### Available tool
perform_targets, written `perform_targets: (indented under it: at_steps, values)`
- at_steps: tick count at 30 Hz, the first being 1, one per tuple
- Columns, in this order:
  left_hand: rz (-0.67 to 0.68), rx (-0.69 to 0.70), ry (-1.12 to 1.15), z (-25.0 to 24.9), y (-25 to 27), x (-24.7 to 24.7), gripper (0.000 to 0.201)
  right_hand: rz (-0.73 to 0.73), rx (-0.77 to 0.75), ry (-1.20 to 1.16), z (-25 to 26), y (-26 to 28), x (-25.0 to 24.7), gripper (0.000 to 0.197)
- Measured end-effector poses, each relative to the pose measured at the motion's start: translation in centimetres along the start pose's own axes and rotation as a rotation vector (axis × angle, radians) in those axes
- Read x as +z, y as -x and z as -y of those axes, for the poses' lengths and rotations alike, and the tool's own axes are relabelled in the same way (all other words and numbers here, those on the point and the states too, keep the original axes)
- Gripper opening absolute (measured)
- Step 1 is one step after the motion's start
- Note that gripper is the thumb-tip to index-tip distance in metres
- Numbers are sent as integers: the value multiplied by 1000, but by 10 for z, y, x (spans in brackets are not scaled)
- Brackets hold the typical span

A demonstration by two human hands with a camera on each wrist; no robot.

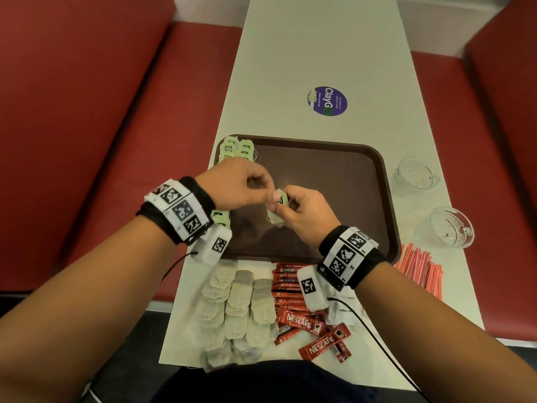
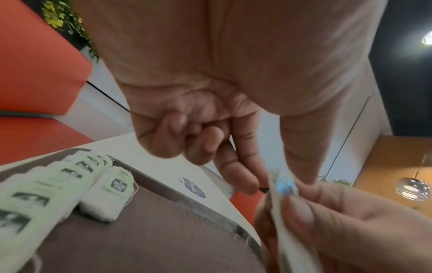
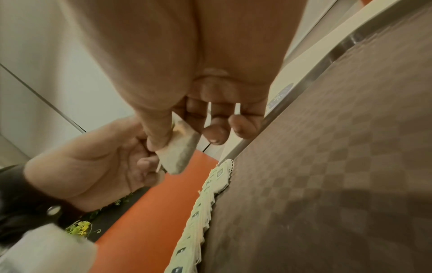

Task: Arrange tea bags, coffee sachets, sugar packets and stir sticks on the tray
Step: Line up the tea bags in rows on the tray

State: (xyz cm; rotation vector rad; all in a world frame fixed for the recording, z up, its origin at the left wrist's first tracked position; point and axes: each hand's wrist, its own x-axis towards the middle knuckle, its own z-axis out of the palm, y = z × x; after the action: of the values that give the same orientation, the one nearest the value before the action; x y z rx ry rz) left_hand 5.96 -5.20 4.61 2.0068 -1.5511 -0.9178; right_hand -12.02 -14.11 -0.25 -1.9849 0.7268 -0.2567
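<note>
A brown tray [image 1: 334, 175] lies on the white table. Tea bags with green tags [image 1: 236, 148] run in a row along its left edge, also seen in the left wrist view [image 2: 58, 181] and right wrist view [image 3: 203, 203]. Above the tray's middle, my right hand [image 1: 279, 206] pinches one tea bag [image 1: 274, 218] between thumb and fingers [image 3: 177, 153]. My left hand [image 1: 268, 190], fingers curled, pinches that bag's top by its tag [image 2: 282, 184]. The bag hangs clear of the tray floor [image 3: 327, 166].
On the table in front of the tray lie a pile of tea bags [image 1: 235, 309], red coffee sachets [image 1: 299, 321] and white sugar packets [image 1: 345, 309]. Red stir sticks [image 1: 418, 266] and two glass cups [image 1: 412, 173] [image 1: 444, 228] sit to the right. Red benches flank the table.
</note>
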Motion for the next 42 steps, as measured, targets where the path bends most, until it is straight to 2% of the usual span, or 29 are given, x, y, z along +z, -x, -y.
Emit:
perform_targets:
  at_steps: [2,7,10,13,15,17,19,21,23,26,31,36,40,42]
  values:
    - [-24,37,0,6,9,7,13,16,-7,-1,1,-1,2,17]
    - [-252,65,52,14,20,22,7,7,-17,21,1,-3,9,20]
    - [-202,63,139,15,26,26,3,14,-29,57,0,-4,10,22]
    - [-249,23,109,21,17,20,5,140,47,73,-1,-4,9,24]
    - [-342,-83,58,31,4,11,8,284,99,210,-5,-3,8,43]
    - [-380,-204,-40,44,-10,2,15,427,131,375,-9,1,7,48]
    - [-345,-292,-120,57,-25,-4,20,560,165,474,-10,6,5,41]
    - [-279,-355,-171,67,-39,-4,21,627,181,528,-10,12,5,34]
    - [-236,-401,-216,74,-52,-1,22,623,183,553,-11,15,6,27]
    - [-247,-449,-231,75,-64,1,20,588,198,571,-13,15,7,18]
    - [-276,-539,-263,77,-76,4,17,594,184,600,-14,16,8,18]
    - [-337,-550,-307,70,-85,3,32,590,179,584,-14,16,6,19]
    - [-208,-515,-452,62,-99,13,45,587,213,558,-16,16,7,17]
    - [-160,-517,-503,60,-104,17,42,587,226,553,-16,16,7,17]
